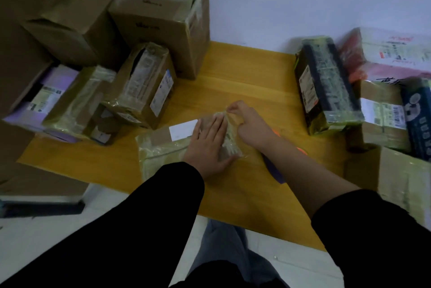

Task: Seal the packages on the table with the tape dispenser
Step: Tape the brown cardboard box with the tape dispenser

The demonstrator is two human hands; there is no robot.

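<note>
A flat brown package (163,145) wrapped in clear tape, with a white label, lies in the middle of the wooden table (245,73). My left hand (207,145) presses flat on its right end with straight fingers. My right hand (247,122) pinches the tape at the package's far right corner, fingers curled. Under my right forearm lies the tape dispenser (275,171), purple with orange parts, mostly hidden.
Several taped cardboard boxes (161,17) are stacked on the left and back left. More parcels (326,87) and boxes crowd the right edge. A white wall stands behind the table. My legs show below the table's near edge.
</note>
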